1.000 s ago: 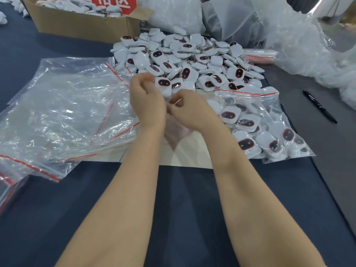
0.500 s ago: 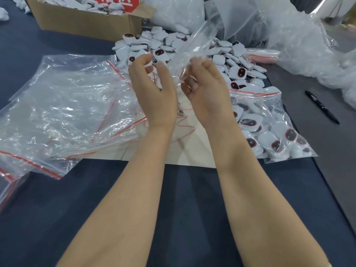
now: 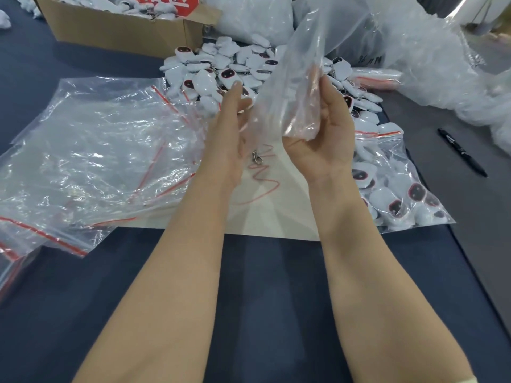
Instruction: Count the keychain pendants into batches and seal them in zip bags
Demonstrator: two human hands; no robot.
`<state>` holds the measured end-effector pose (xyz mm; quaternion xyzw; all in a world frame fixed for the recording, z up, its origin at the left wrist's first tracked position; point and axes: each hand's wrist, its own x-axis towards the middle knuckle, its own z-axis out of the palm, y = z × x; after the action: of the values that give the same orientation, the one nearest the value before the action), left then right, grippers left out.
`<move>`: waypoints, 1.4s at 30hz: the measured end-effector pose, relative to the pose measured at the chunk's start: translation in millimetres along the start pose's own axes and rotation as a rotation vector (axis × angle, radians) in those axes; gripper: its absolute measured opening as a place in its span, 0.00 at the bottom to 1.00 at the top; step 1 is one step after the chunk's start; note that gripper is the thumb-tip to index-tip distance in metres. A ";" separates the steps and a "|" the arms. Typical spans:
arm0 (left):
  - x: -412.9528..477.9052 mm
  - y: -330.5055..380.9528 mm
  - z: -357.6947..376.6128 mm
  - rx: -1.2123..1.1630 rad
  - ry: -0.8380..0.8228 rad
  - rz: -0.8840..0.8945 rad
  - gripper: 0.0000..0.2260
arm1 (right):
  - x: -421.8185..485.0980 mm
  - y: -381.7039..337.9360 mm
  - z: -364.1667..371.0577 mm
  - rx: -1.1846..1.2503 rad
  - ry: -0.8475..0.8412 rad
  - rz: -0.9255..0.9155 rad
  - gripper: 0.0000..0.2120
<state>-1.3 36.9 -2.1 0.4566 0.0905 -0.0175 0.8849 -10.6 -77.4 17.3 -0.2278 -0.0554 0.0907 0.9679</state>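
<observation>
I hold an empty clear zip bag [image 3: 296, 78] upright over the table, its closed end pointing up and away. My right hand [image 3: 323, 136] grips its lower end, where the red zip strip shows. My left hand [image 3: 229, 131] pinches the bag's left edge between thumb and upright fingers. Behind my hands lies a heap of white keychain pendants [image 3: 221, 70] with dark red-rimmed faces. A sealed zip bag full of pendants [image 3: 395, 189] lies to the right. A loose metal clasp [image 3: 257, 157] rests on the white paper sheet [image 3: 276, 214].
Several empty zip bags [image 3: 96, 150] spread over the left of the dark blue table. A cardboard box [image 3: 124, 31] with more pendants stands at the back left. Large crumpled plastic bags [image 3: 431, 64] fill the back right. A black marker [image 3: 461, 152] lies at the right.
Both hands rose from the heap's front edge, lifting an empty zip bag. It has since swung upright and the hands have moved apart at its lower end.
</observation>
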 end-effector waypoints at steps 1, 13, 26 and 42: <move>-2.7 -0.4 0.8 0.025 -0.082 -0.036 0.15 | -0.2 -1.6 -1.2 -0.053 0.014 -0.014 0.08; 1.5 11.6 -17.4 -0.328 0.353 0.234 0.05 | 13.1 -9.1 -22.2 -1.226 0.527 -0.291 0.10; -12.7 -6.4 7.8 -0.072 -0.148 0.014 0.13 | 3.4 21.4 7.5 -0.377 0.154 0.207 0.17; -9.1 -9.2 15.1 -0.252 -0.212 -0.029 0.09 | 4.2 14.7 -0.7 0.050 -0.121 0.172 0.28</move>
<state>-9.1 18.8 0.7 0.3360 0.0046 -0.0671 0.9394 -8.5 -63.9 10.4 -0.2016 -0.0915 0.1885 0.9568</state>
